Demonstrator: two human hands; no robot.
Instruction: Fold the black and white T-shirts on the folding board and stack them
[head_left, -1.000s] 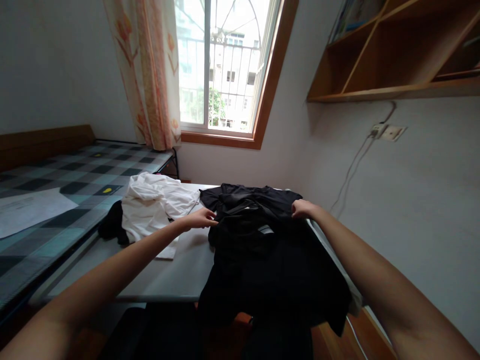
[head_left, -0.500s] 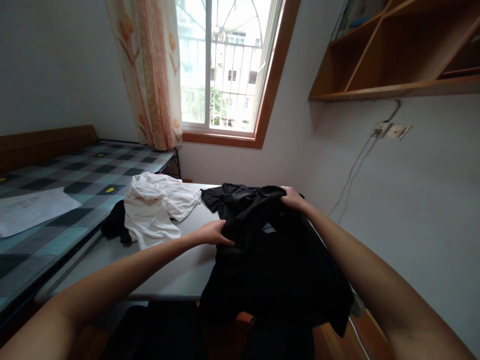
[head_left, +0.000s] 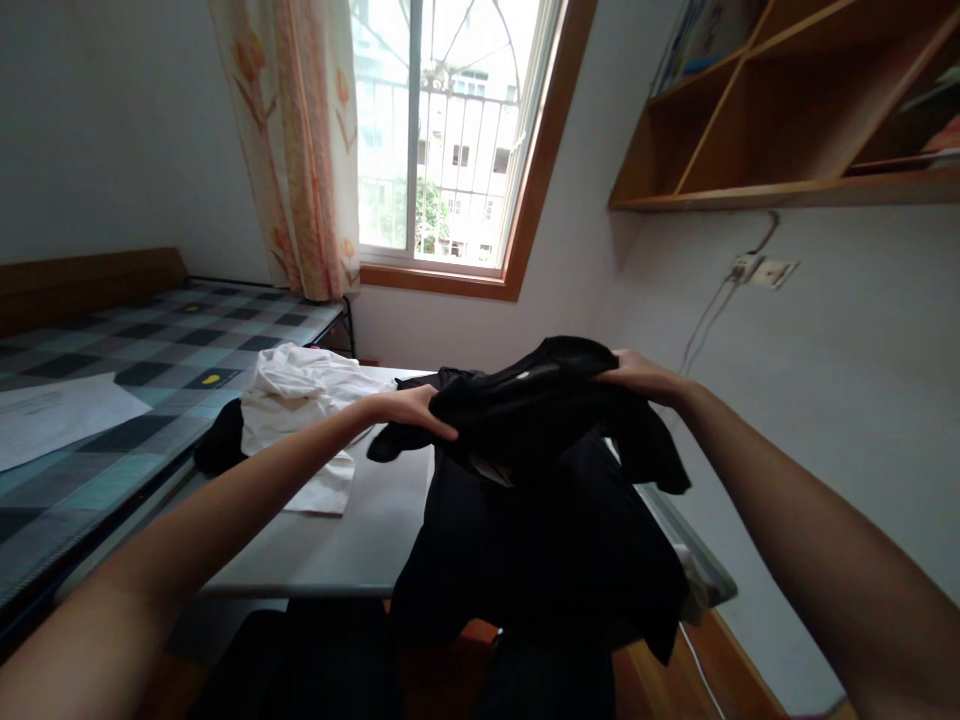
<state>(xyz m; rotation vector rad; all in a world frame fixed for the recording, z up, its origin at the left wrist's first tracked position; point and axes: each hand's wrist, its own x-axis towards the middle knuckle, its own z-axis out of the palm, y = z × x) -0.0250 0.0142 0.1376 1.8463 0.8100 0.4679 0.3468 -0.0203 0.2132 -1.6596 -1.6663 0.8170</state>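
Note:
A black garment [head_left: 540, 500] is stretched between my two hands, its upper part lifted off the white table [head_left: 337, 550] and its lower part hanging over the front edge. My left hand [head_left: 420, 410] grips it at the left, thumb toward me. At the right, my right hand [head_left: 637, 375] pinches the fabric, its fingertips partly hidden by the cloth. One sleeve dangles below my right hand. A crumpled white garment [head_left: 292, 395] lies on the table's left part, with a black cloth [head_left: 219, 440] beside it.
A bed with a checked cover [head_left: 247, 330] and a paper sheet [head_left: 67, 415] stands on the left. Behind the table are a curtain [head_left: 311, 150] and a window. Wooden shelves [head_left: 750, 190] hang at the upper right, above a wall socket [head_left: 772, 272] with cables.
Both hands have raised the black garment's upper part. My right hand moved right and slightly up, my left hand up and slightly left. A sleeve now hangs free at the right.

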